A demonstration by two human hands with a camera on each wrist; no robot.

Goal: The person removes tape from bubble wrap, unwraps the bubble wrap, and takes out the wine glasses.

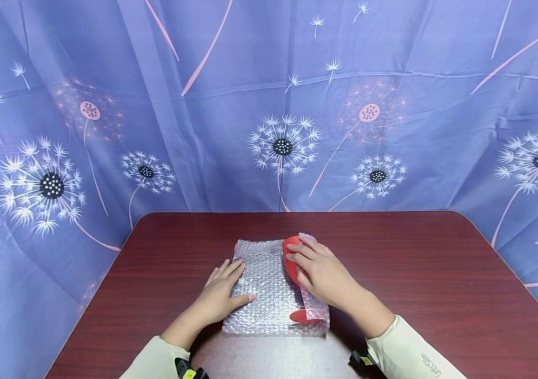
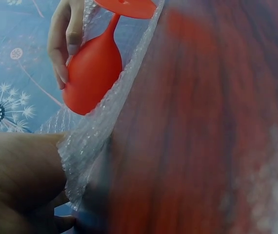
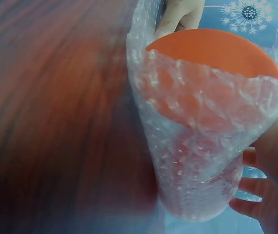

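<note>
A red goblet [image 1: 290, 266] lies on its side on a sheet of bubble wrap [image 1: 264, 284], its foot toward the person. My right hand [image 1: 323, 271] holds the bowl, fingers curled over it, with the right part of the sheet folded over the goblet. In the right wrist view the wrap [image 3: 197, 165] covers the bowl, stem and part of the round foot [image 3: 217, 48]. My left hand [image 1: 219, 296] rests with fingers spread on the sheet's left edge. The left wrist view shows the uncovered side of the goblet [image 2: 96, 73].
The sheet lies near the front of a dark red wood-grain table [image 1: 416, 263]. Behind and beside the table hangs a blue cloth [image 1: 221, 131] printed with dandelions. A black band [image 1: 188, 368] with a yellow mark sits at the left wrist.
</note>
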